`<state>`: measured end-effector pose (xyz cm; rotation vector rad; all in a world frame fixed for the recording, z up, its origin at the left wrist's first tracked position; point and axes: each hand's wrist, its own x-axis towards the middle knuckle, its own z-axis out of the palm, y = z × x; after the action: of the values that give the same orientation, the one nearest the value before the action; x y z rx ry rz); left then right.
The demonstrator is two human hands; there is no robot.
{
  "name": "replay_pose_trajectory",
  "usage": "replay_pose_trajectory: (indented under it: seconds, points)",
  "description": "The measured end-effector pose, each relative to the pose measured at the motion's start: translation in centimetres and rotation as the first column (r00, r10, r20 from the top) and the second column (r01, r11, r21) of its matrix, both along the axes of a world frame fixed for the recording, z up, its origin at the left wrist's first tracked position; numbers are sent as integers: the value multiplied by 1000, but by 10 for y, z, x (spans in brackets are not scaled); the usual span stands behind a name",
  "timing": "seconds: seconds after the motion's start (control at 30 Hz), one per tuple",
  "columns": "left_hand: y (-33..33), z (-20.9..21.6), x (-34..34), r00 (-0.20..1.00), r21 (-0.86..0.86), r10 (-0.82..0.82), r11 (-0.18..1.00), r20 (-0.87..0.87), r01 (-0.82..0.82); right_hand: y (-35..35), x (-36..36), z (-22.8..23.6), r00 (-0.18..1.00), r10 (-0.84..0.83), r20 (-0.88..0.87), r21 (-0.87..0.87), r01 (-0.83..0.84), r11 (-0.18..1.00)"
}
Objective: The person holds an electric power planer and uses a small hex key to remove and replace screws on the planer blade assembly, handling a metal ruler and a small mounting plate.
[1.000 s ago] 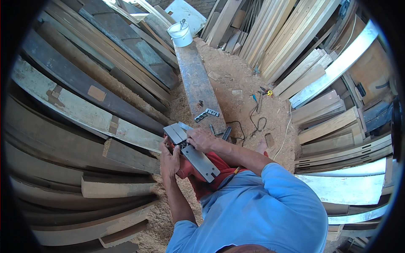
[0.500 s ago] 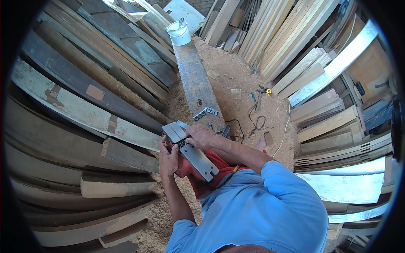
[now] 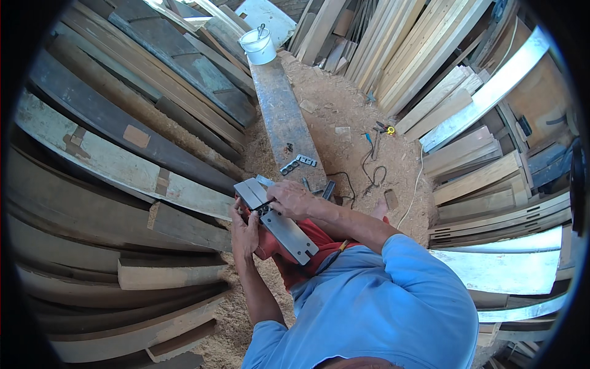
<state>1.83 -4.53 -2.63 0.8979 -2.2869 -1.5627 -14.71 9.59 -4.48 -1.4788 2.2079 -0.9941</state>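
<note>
An electric hand planer (image 3: 289, 237) lies sole-up across my lap, its flat metal base plates facing me and its red body underneath. My left hand (image 3: 245, 230) grips the planer's side, fingers wrapped by the gap between the two plates. Over that same gap, at the cutter drum, my right hand (image 3: 290, 200) is closed with its fingers pressed down. Whatever those fingers may hold is hidden. Just beyond the planer, small metal parts (image 3: 298, 163) rest on a long board (image 3: 283, 111). A dark tool (image 3: 329, 190) leans near the board's close end.
A white bucket (image 3: 258, 46) stands on the board's far end. Stacked planks (image 3: 117, 157) crowd the left side, and more timber (image 3: 473, 166) lines the right. On the shavings-covered floor lie a dark cable (image 3: 372, 175) and a yellow tape-like item (image 3: 390, 130).
The view has shifted very slightly. Both hands stay in nearly the same places on the planer, with the right hand's fingers moved only a little at the cutter gap.
</note>
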Motion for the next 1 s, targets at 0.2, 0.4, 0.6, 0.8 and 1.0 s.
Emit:
replay_pose_trajectory:
  seconds: [0.2, 0.4, 0.6, 0.8, 1.0]
  points:
    - [1, -1, -2, 1000, -52, -2, 999, -5, 1, 1, 1, -7, 999, 8, -51, -10, -9, 1000]
    - [1, -1, -4, 999, -40, 3, 999, 32, -2, -3, -3, -2, 999, -29, 29, 156, 24, 987]
    - [-5, -13, 1, 1000, -22, 3, 1000, -19, -4, -2, 3, 2, 1000, -6, -11, 137, 7, 991]
    - [-5, -11, 2, 1000, -14, 6, 1000, -8, -6, 2, 1, 2, 999, 8, -40, 16, -7, 1000]
    - [2, 1, -7, 1000, -21, 1, 1000, 2, -1, 2, 0, -8, 999, -25, -43, 51, 27, 998]
